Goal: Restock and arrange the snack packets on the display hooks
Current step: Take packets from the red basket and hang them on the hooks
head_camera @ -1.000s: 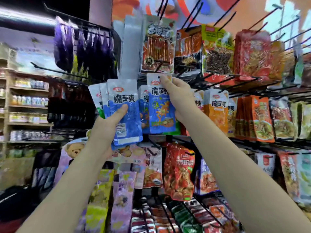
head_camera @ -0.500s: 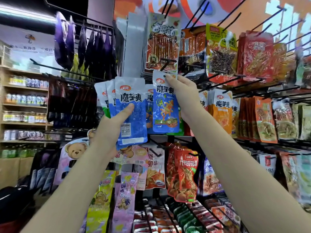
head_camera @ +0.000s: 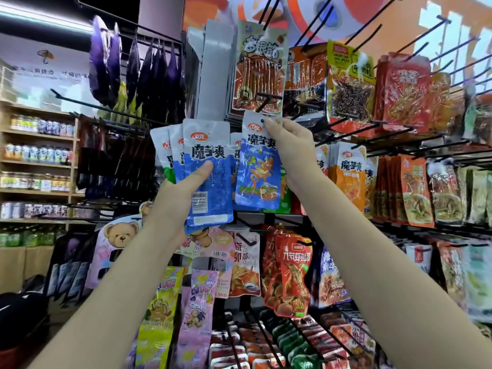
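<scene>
One Packet at the Hook: Threading Step

Your right hand pinches the top of a single blue packet, its hang hole level with a black hook tip just above. Your left hand grips a fanned stack of blue packets, thumb pressed across the front. Judged step: hanging this packet. Next, align the hole with the tip and slide it back. The striped orange packet hangs directly above and may crowd the approach; orange packets hang just beside.

Bright shop lighting, glossy packet glare, blurred wide-angle-bent edges
</scene>
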A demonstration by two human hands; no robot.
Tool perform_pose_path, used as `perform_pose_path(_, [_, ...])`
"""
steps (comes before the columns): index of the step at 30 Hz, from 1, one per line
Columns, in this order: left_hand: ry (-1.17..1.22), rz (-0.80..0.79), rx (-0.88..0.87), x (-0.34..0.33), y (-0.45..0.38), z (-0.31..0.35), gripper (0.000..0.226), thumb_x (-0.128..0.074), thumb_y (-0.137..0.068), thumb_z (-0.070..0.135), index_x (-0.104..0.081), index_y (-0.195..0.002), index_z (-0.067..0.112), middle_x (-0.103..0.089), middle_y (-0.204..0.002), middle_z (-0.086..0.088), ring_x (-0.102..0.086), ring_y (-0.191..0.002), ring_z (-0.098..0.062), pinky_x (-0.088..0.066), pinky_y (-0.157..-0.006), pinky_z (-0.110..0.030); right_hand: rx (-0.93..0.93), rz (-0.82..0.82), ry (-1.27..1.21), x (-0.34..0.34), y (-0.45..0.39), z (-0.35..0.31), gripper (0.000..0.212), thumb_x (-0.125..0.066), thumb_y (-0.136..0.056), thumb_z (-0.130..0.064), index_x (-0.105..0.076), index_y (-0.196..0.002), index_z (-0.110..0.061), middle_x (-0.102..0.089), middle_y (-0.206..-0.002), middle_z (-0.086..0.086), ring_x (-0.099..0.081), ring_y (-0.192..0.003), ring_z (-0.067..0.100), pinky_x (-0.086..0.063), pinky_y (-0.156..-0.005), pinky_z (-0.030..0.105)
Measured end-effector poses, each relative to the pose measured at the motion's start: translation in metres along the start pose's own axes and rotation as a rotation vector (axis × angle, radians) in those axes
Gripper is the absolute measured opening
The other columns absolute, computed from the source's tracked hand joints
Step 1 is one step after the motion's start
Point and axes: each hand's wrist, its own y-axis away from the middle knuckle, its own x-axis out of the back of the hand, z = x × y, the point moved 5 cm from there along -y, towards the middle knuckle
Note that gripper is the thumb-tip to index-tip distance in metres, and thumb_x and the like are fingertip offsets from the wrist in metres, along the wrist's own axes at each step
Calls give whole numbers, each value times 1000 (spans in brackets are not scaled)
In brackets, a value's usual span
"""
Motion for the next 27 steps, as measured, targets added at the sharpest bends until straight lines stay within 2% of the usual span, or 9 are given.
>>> perform_pose_path(3, [7, 18, -13, -1, -2, 0, 50, -86, -67, 46, -75, -111, 24, -78, -110, -5, -74, -100, -33, -56, -92, -61, -114, -16, -37, -3, -3, 6, 20, -69, -76, -39, -75, -65, -23, -69, -81, 2, -65, -100, 40, -50, -100, 57])
perform_pose_path(5, [15, 24, -4, -2, -3, -2, 52, -83, -68, 44, -74, -115, 23, -78, -109, -5, -75, -99, -33, -57, -90, -61, -52, 1, -3, -3, -1, 1, 31, -67, -79, -40, -70, -68, -11, -61, -78, 8, -59, -83, 31, -52, -86, 51])
perform_pose_path(7, [19, 32, 4, -3, -2, -3, 47, -80, -73, 41, -73, -116, 22, -78, -107, -4, -76, -96, -32, -59, -86, -56, 89, 7, 66, -2, 4, -5, 48, -63, -90, -36, -56, -83, 12, -48, -76, 10, -46, -72, 23, -42, -70, 36])
perform_pose_path(9, [17, 39, 20, -4, -2, -5, 51, -84, -70, 44, -74, -114, 22, -78, -107, -4, -74, -100, -33, -58, -88, -54, 147, 22, 104, 0, 7, -6, 46, -60, -100, -27, -53, -87, 17, -45, -74, 9, -40, -68, 20, -34, -65, 31])
perform_pose_path(13, [-5, 90, 24, -5, -3, -8, 68, -92, -62, 49, -69, -120, 22, -77, -112, -2, -72, -106, -30, -55, -97, -56, 197, 64, 165, 3, 12, -12, 15, -63, -99, -19, -57, -99, -5, -52, -65, 0, -44, -53, 5, -38, -56, 22])
perform_pose_path(16, [5, 93, 14, -5, -3, -8, 75, -93, -53, 55, -70, -118, 25, -77, -112, -1, -71, -107, -31, -54, -97, -58, 275, 70, 140, 3, 17, -13, 25, -66, -96, -13, -49, -114, -19, -46, -59, -2, -35, -47, 4, -29, -50, 18])
perform_pose_path(19, [16, 90, 9, -2, -3, -8, 85, -93, -47, 62, -69, -120, 25, -76, -115, 0, -69, -112, -32, -53, -98, -59, 334, 61, 139, 2, 19, -14, 19, -66, -95, -9, -54, -104, -21, -48, -64, -6, -34, -52, 7, -29, -52, 19])
perform_pose_path(23, [21, 67, -3, 1, -1, -6, 30, -77, -85, 34, -73, -111, 20, -79, -105, -6, -76, -91, -31, -63, -75, -50, 328, 60, 152, 3, 16, -14, 7, -67, -94, -6, -66, -95, -13, -57, -74, -9, -47, -63, -3, -39, -63, 10])
perform_pose_path(27, [38, 30, -13, 0, 2, -2, 26, -66, -95, 26, -71, -116, 11, -78, -101, -14, -77, -85, -35, -64, -62, -48, 319, 25, 133, 5, 12, -11, 10, -71, -92, -10, -69, -100, -16, -68, -88, 9, -58, -75, 12, -48, -66, 14])
